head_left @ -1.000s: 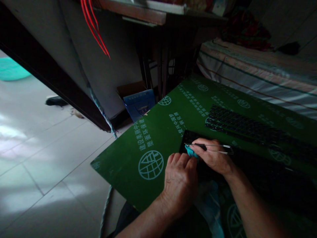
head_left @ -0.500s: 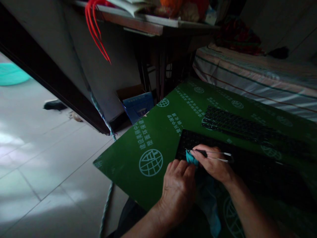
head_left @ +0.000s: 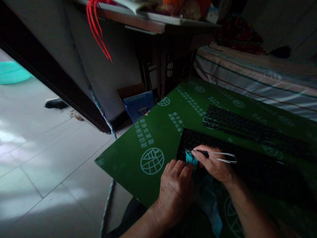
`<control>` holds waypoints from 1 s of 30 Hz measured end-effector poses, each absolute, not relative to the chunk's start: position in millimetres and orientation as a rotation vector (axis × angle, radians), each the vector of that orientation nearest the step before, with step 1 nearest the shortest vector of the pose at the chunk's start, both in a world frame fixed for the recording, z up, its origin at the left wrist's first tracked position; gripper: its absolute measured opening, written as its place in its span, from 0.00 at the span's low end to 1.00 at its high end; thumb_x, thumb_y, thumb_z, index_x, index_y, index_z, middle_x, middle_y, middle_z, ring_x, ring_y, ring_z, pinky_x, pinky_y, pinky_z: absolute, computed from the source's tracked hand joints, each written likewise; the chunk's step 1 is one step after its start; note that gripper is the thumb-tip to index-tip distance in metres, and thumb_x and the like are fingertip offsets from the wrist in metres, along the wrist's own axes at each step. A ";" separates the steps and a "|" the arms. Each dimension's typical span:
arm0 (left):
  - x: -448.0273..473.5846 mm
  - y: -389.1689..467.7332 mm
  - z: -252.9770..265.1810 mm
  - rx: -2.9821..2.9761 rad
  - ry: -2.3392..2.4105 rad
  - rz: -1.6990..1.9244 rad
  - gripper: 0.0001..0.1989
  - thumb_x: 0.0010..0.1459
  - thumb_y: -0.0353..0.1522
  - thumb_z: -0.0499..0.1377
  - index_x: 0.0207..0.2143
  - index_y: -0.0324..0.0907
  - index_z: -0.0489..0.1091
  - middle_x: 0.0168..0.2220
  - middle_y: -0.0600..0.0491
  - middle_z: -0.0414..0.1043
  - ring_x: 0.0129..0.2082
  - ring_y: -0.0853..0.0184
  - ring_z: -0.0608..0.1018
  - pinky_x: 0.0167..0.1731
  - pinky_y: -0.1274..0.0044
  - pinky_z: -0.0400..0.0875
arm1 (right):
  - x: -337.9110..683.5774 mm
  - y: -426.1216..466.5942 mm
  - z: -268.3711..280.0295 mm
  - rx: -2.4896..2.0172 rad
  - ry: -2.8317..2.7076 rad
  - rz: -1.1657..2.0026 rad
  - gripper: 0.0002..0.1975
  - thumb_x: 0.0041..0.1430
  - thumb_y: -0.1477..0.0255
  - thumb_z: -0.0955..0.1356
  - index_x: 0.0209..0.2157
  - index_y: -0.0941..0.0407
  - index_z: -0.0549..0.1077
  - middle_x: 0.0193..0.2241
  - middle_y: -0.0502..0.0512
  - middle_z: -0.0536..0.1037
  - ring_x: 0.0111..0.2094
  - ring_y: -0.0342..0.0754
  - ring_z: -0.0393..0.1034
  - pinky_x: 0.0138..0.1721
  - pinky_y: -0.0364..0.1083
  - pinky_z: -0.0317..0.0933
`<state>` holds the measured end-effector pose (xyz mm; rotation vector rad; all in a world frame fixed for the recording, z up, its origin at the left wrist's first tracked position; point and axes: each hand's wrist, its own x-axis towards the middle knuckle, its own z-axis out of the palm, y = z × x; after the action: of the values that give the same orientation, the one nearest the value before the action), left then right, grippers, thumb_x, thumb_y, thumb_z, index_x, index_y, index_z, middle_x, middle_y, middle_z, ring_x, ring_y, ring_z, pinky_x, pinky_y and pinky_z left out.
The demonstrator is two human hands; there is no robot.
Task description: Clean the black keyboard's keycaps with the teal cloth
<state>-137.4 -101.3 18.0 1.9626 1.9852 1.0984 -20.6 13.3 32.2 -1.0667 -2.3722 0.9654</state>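
My right hand (head_left: 215, 165) is closed on a keycap puller (head_left: 226, 157) with a dark grip and thin wire loops sticking out to the right. The puller's other end meets a bunched teal cloth (head_left: 191, 159) at the keyboard's left side. My left hand (head_left: 175, 190) has its fingers curled around the cloth, just left of the right hand. A strip of cloth hangs down below the hands. Under them lies a black keyboard (head_left: 262, 175), dark and partly covered by the right hand and arm. Beyond it, black keycaps (head_left: 237, 122) are spread in rows.
A green printed board (head_left: 128, 165) carries the keyboard and keycaps. Past its far edge stand a blue box (head_left: 138, 104) and a wooden table (head_left: 148, 26) with red cords (head_left: 99, 36) hanging off. A bed (head_left: 260, 76) is at the right. A wrapped cord (head_left: 101, 110) runs at left.
The wire loops of the puller have swung slightly and show wider apart. Both hands stay nearly in place at the cloth, and the view has shifted a little.
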 end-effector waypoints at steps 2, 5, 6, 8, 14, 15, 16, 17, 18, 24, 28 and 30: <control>-136.6 -102.0 18.8 1.953 1.972 1.095 0.11 0.54 0.22 0.48 0.33 0.39 0.68 0.27 0.50 0.66 0.27 0.66 0.66 0.26 0.75 0.64 | -19.5 13.2 33.4 -1.065 -2.387 0.949 0.15 0.59 0.63 0.61 0.29 0.57 0.74 0.17 0.47 0.70 0.19 0.40 0.64 0.22 0.39 0.58; -136.0 -103.3 19.7 1.963 1.943 1.114 0.11 0.54 0.22 0.47 0.33 0.39 0.68 0.27 0.50 0.66 0.26 0.66 0.65 0.26 0.75 0.63 | -19.7 12.4 33.5 -1.023 -2.410 0.945 0.14 0.59 0.65 0.61 0.29 0.57 0.74 0.18 0.49 0.72 0.20 0.41 0.65 0.24 0.39 0.59; -136.5 -103.9 19.6 1.967 1.936 1.122 0.11 0.54 0.22 0.47 0.32 0.39 0.68 0.27 0.50 0.66 0.26 0.66 0.65 0.26 0.75 0.63 | -20.4 11.7 32.9 -1.009 -2.413 0.952 0.14 0.59 0.65 0.61 0.29 0.57 0.74 0.20 0.49 0.74 0.21 0.41 0.67 0.24 0.39 0.59; -138.7 -105.1 18.8 1.967 1.938 1.140 0.11 0.55 0.22 0.47 0.31 0.39 0.67 0.26 0.50 0.66 0.26 0.67 0.65 0.25 0.75 0.63 | -22.7 10.0 30.9 -1.000 -2.415 0.969 0.14 0.59 0.64 0.62 0.29 0.57 0.74 0.23 0.51 0.76 0.24 0.42 0.69 0.26 0.39 0.60; -146.6 -107.5 19.2 1.961 1.964 1.140 0.10 0.55 0.22 0.47 0.31 0.38 0.67 0.26 0.50 0.66 0.27 0.67 0.66 0.26 0.76 0.64 | -28.7 6.6 28.6 -1.012 -2.430 0.952 0.15 0.59 0.63 0.62 0.30 0.57 0.74 0.22 0.52 0.76 0.23 0.42 0.69 0.25 0.39 0.59; -146.9 -107.5 20.1 1.962 1.959 1.147 0.10 0.55 0.22 0.47 0.31 0.38 0.67 0.26 0.50 0.66 0.27 0.67 0.66 0.26 0.76 0.64 | -29.2 6.7 28.9 -1.007 -2.421 0.949 0.15 0.59 0.63 0.62 0.30 0.57 0.74 0.22 0.51 0.75 0.23 0.42 0.68 0.25 0.39 0.60; -147.2 -107.1 21.0 1.963 1.955 1.159 0.11 0.56 0.22 0.47 0.31 0.38 0.68 0.26 0.50 0.66 0.27 0.67 0.66 0.26 0.76 0.64 | -29.8 6.9 29.1 -1.001 -2.407 0.948 0.14 0.59 0.63 0.62 0.30 0.57 0.74 0.22 0.51 0.75 0.22 0.42 0.68 0.26 0.38 0.60; -147.4 -106.5 21.8 1.966 1.954 1.172 0.11 0.56 0.22 0.47 0.31 0.38 0.68 0.26 0.50 0.66 0.27 0.67 0.66 0.26 0.76 0.64 | -30.6 7.2 29.1 -0.994 -2.392 0.945 0.14 0.59 0.63 0.62 0.31 0.56 0.74 0.22 0.51 0.76 0.22 0.42 0.68 0.26 0.38 0.60; -147.8 -105.6 22.4 1.968 1.959 1.180 0.11 0.56 0.22 0.47 0.31 0.38 0.68 0.26 0.50 0.66 0.26 0.67 0.66 0.26 0.76 0.63 | -31.7 7.6 28.9 -0.985 -2.379 0.940 0.14 0.59 0.63 0.62 0.31 0.56 0.74 0.23 0.51 0.76 0.23 0.42 0.68 0.26 0.38 0.60; -153.1 -99.3 22.0 1.968 2.049 1.126 0.11 0.56 0.23 0.47 0.29 0.39 0.68 0.25 0.51 0.65 0.25 0.68 0.65 0.24 0.76 0.61 | -42.2 9.9 23.7 -0.992 -2.362 0.885 0.14 0.60 0.64 0.61 0.29 0.56 0.74 0.23 0.52 0.77 0.24 0.42 0.69 0.27 0.38 0.60; -152.1 -101.6 21.0 1.974 2.038 1.101 0.11 0.56 0.23 0.47 0.29 0.39 0.68 0.25 0.51 0.65 0.25 0.68 0.65 0.24 0.76 0.61 | -41.3 11.9 23.3 -0.966 -2.386 0.948 0.14 0.60 0.64 0.61 0.30 0.56 0.74 0.26 0.53 0.78 0.28 0.43 0.71 0.27 0.39 0.60; -149.7 -104.2 20.8 1.967 2.018 1.090 0.11 0.55 0.23 0.47 0.30 0.39 0.68 0.25 0.51 0.65 0.25 0.67 0.65 0.25 0.76 0.62 | -38.0 12.3 25.0 -0.959 -2.400 0.949 0.15 0.59 0.63 0.61 0.29 0.56 0.74 0.25 0.52 0.77 0.27 0.43 0.70 0.27 0.39 0.60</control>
<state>-149.7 -104.2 20.8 1.9672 2.0175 1.0900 -38.0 12.3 25.0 -0.9593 -2.3997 0.9493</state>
